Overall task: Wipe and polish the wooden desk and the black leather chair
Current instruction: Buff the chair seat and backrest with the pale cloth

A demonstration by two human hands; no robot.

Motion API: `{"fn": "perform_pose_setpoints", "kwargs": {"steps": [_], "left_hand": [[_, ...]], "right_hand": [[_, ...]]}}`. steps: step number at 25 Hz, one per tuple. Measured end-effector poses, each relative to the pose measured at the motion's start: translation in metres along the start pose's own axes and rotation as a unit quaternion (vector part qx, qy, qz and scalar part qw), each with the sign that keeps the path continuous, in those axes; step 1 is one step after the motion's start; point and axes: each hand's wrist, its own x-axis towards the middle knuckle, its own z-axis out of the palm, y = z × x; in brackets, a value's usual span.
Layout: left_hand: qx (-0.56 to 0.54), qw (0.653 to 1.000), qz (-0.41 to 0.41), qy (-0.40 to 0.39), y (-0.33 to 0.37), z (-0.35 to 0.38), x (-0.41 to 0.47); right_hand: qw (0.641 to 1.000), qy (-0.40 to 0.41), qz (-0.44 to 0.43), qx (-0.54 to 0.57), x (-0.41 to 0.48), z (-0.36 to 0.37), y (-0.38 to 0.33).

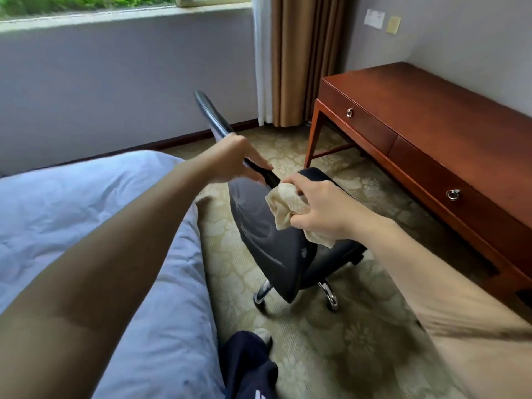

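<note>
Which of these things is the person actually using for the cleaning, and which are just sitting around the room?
In the job:
chair, gripped by the left hand
cloth, held against the chair by the right hand
desk, not being touched

Just there:
bed
curtain
wall notes

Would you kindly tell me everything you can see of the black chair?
The black chair stands on the patterned carpet between the bed and the wooden desk. Its broad dark back has a faint sheen; a narrow glossy upper part rises up-left. Chrome legs with castors show below. The left hand grips the upper part; the right hand holds a beige cloth against the back's top.
</note>
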Motion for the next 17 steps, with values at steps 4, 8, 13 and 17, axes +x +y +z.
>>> {"fn": "perform_pose_setpoints", "kwargs": {"steps": [4,8,13,17], "left_hand": [[-0.009,0.999,-0.039,0.033,0.043,0.024,0.003],[0.011,0.997,-0.049,0.063,0.091,0.048,0.019],[0.034,0.991,0.031,0.123,0.137,0.089,0.036],[0.106,0.956,0.087,0.258,0.1,0.08,0.043]], "right_hand": [[0.998,0.06,0.019,0.03,-0.04,0.0,0.029],[0.989,0.125,0.048,0.057,-0.081,-0.004,0.064],[0.954,0.285,0.083,0.035,-0.105,-0.009,0.111],[0.882,0.455,0.118,0.034,-0.097,-0.003,0.147]]}}
